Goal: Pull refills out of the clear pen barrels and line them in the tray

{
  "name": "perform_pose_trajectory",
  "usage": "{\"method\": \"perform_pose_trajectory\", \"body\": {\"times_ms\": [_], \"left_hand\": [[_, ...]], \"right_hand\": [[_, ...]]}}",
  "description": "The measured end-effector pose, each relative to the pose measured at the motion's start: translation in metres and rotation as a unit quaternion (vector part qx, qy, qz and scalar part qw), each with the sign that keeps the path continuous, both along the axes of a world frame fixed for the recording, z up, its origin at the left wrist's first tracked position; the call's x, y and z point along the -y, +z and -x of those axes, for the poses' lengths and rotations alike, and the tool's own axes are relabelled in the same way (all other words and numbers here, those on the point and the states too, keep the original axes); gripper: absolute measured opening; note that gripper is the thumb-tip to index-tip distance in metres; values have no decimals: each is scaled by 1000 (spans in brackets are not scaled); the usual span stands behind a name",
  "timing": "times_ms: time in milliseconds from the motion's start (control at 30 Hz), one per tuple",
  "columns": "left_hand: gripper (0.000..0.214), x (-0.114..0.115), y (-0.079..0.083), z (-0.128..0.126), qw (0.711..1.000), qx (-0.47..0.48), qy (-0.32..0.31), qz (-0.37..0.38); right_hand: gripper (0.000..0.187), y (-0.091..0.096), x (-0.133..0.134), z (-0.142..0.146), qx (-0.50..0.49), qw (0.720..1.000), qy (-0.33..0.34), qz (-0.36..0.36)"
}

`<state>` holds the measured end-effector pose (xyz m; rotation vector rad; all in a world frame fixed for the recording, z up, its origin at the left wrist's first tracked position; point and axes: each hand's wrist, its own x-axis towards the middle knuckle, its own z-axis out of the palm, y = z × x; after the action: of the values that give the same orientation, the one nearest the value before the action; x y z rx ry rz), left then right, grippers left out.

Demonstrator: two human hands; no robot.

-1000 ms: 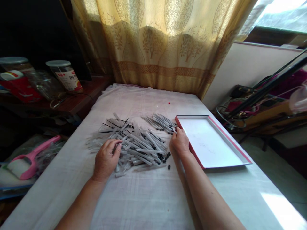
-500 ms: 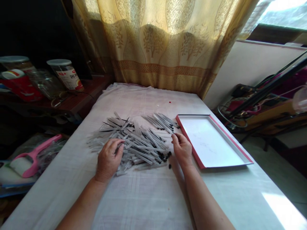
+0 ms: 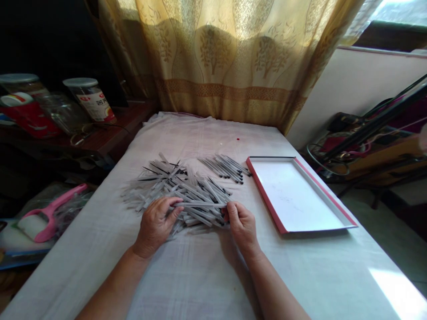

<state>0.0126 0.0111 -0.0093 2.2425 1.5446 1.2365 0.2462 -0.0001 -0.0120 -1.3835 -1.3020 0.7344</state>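
A translucent whitish pen barrel point(image 3: 204, 205) is stretched level between my two hands, above a loose pile of pens and pen parts point(image 3: 196, 191). My left hand point(image 3: 158, 224) is closed on its left end, thumb and fingers pinching it. At the other end the fingertips of my right hand point(image 3: 242, 226) pinch it; whether a small black cap is there too, I cannot tell. Behind the pile, a neater group of pens with black ends point(image 3: 224, 168) lies slanted on the cloth.
Right of the pens lies a shallow white box lid with red sides point(image 3: 296, 195). A small red piece point(image 3: 238, 139) is on the cloth point(image 3: 200, 284) near the back. Jars point(image 3: 95, 100) stand on a dark cabinet at left, with a pink-handled tool point(image 3: 50, 218) below.
My right hand has moved left and down from beside the rear pen group. Both hands now hold the pen barrel between them. The view has shifted slightly.
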Motion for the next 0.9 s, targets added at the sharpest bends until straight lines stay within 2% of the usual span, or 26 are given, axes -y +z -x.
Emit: {"method": "perform_pose_trajectory", "body": {"times_ms": [200,333,433,567,633,733,900], "left_hand": [[35,3,10,2,995,42,7,91],[40,3,10,5,988,84,19,129],[33,1,7,4,972,165,8,170],[36,0,5,0,942,262,-43,208],[31,0,4,-1,941,252,-61,217],[24,1,4,-1,961,186,-73,192],[16,2,6,-3,981,131,-44,137]], "right_hand": [[35,2,3,-2,-15,1000,22,-16],[30,2,6,-1,6,998,48,-26],[32,1,7,1,1,999,26,-19],[41,1,6,0,7,1000,-14,2],[45,2,5,-1,7,1000,-25,8],[49,3,4,-3,-11,999,-41,19],[48,3,4,-3,-24,999,-29,20]]}}
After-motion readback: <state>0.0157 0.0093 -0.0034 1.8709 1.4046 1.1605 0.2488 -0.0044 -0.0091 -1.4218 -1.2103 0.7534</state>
